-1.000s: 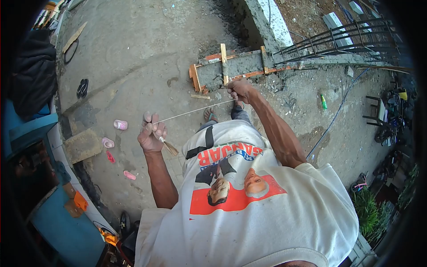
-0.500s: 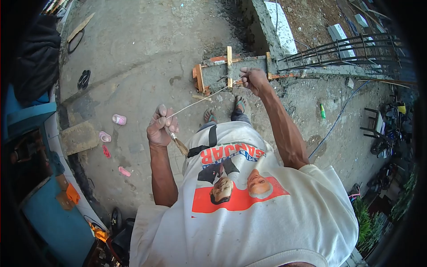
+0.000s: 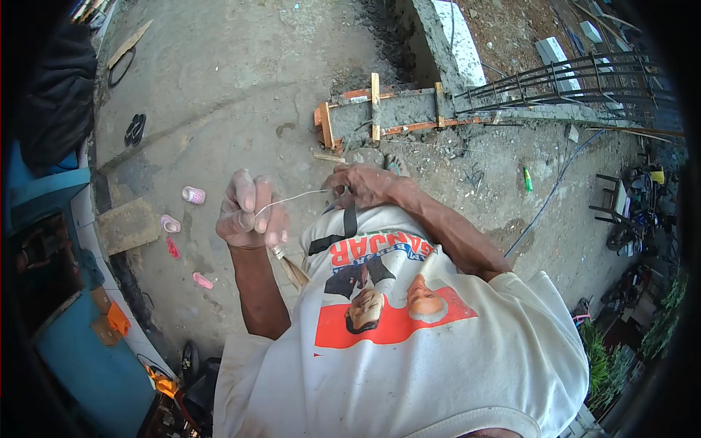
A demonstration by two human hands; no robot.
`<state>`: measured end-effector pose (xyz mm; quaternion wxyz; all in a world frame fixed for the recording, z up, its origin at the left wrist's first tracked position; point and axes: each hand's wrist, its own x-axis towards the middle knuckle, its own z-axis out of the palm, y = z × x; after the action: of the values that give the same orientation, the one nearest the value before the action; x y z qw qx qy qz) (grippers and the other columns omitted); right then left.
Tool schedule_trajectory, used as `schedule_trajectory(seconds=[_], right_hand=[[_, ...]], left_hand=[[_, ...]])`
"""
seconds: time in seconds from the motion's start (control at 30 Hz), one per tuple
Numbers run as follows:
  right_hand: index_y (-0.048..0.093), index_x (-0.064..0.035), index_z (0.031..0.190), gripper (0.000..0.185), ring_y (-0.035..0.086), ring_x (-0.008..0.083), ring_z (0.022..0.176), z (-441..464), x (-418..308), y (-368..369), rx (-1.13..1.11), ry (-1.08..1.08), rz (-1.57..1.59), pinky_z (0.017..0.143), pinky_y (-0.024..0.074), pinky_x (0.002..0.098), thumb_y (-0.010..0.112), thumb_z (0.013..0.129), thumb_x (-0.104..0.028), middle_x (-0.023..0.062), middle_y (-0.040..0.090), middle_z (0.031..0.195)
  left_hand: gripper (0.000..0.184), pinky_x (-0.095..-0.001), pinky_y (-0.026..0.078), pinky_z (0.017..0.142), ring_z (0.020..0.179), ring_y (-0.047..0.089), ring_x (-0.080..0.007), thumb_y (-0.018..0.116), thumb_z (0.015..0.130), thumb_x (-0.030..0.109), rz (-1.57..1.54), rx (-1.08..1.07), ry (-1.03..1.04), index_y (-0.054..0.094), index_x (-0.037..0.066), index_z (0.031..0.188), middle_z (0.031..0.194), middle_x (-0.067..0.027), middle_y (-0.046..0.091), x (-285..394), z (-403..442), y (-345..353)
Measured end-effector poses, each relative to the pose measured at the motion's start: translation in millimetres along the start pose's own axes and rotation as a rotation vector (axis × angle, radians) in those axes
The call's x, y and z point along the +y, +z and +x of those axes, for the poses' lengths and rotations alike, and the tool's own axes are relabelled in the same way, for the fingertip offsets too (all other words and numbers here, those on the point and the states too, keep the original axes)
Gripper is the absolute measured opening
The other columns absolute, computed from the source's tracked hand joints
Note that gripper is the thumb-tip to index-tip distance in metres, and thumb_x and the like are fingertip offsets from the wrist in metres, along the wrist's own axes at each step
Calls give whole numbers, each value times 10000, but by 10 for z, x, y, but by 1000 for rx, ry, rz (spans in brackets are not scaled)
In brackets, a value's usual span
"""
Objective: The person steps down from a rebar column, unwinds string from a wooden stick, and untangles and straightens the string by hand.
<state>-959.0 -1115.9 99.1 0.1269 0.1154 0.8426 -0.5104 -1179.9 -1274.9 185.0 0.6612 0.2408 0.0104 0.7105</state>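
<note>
My left hand (image 3: 252, 209) is closed, with thumb and fingers pinching a thin pale string (image 3: 296, 196). The string runs in a slight curve across to my right hand (image 3: 359, 185), which is closed on its other visible part, fingers bent inward. Below my left hand's fingers hangs a tapered brown thing with a pale collar (image 3: 293, 273), brush-like in shape; how it is held is hidden. Both hands are in front of my white printed shirt (image 3: 438, 358), above the ground.
Beyond my feet lies a wooden form (image 3: 327, 125) with grey wet mortar, crossed by wooden slats (image 3: 375, 106). A rebar cage (image 3: 562, 79) extends right from it. Pink clogs (image 3: 193, 195) and black sandals (image 3: 135, 129) lie at left. A blue hose (image 3: 555, 186) crosses the ground at right.
My right hand has come down and left, toward my left hand and the shirt. The string span between them is shorter and slacker. My left hand has shifted slightly left.
</note>
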Motion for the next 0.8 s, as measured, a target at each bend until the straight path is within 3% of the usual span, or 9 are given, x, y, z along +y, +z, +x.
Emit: schedule_trajectory(seconds=[0.17, 0.27, 0.37, 0.4, 0.47, 0.57, 0.6, 0.67, 0.8], right_hand=[[695, -24, 1044, 368, 708, 307, 856, -400, 1056, 114, 321, 206, 22, 794, 546, 437, 604, 1016, -380, 150, 717, 879], [685, 1, 1010, 415, 680, 198, 734, -572, 1668, -206, 652, 419, 438, 685, 549, 370, 566, 1073, -392, 91, 692, 830], [676, -8, 969, 463, 648, 129, 721, -418, 1575, -613, 1143, 276, 680, 677, 550, 317, 546, 1102, -433, 34, 671, 835], [676, -8, 969, 463, 648, 129, 721, -331, 1447, -735, 1152, 278, 680, 677, 550, 317, 546, 1102, -433, 34, 671, 835], [673, -6, 951, 464, 645, 125, 739, -127, 1083, -934, 1151, 90, 683, 671, 545, 309, 542, 1109, -421, 52, 679, 841], [700, -20, 921, 455, 651, 122, 721, -147, 359, -943, 466, 209, 499, 676, 541, 315, 541, 1107, -403, 34, 682, 787], [700, -20, 921, 455, 651, 122, 721, -210, 260, -891, 460, 207, 496, 676, 541, 315, 541, 1107, -403, 34, 682, 787], [708, -24, 933, 429, 687, 184, 736, -338, 132, -781, 22, 343, 210, 703, 555, 371, 586, 1052, -417, 85, 714, 796], [724, -11, 931, 431, 706, 228, 736, -684, 1040, -213, 97, 334, -79, 714, 550, 412, 591, 1027, -410, 139, 730, 803]], left_hand=[[154, -452, 629, 694, 687, 683, -258, 683, 971, 49, 105, 104, 174, 571, 43, 1075, 847, -94, 601, 230, -187, -17], [211, -416, 612, 673, 690, 696, -253, 737, 915, 83, 476, 509, -110, 572, 57, 1044, 817, -81, 623, 125, -314, -52], [185, -441, 629, 674, 712, 705, -263, 723, 940, 71, 409, 391, -340, 572, 47, 1044, 847, -99, 624, -147, -249, -121], [185, -441, 629, 674, 712, 705, -263, 723, 940, 71, 407, 384, -346, 572, 47, 1044, 847, -99, 624, -211, -207, -136], [172, -454, 637, 667, 698, 710, -276, 728, 941, 67, 265, 277, -276, 581, 40, 1027, 836, -100, 618, -285, -157, -141], [228, -438, 621, 645, 649, 693, -264, 773, 916, 124, 173, 278, -148, 581, 49, 1015, 789, -86, 609, -189, -152, -120], [215, -451, 623, 630, 630, 672, -253, 754, 949, 129, 171, 223, -95, 575, 58, 1044, 807, -85, 595, -108, -181, -164], [196, -446, 623, 639, 649, 665, -243, 724, 974, 123, 120, 207, -10, 572, 64, 1081, 839, -87, 597, 62, -288, -190], [213, -418, 622, 689, 729, 648, -205, 655, 1036, 137, 33, 353, 193, 558, 72, 1214, 914, -75, 586, 311, -531, -225]])
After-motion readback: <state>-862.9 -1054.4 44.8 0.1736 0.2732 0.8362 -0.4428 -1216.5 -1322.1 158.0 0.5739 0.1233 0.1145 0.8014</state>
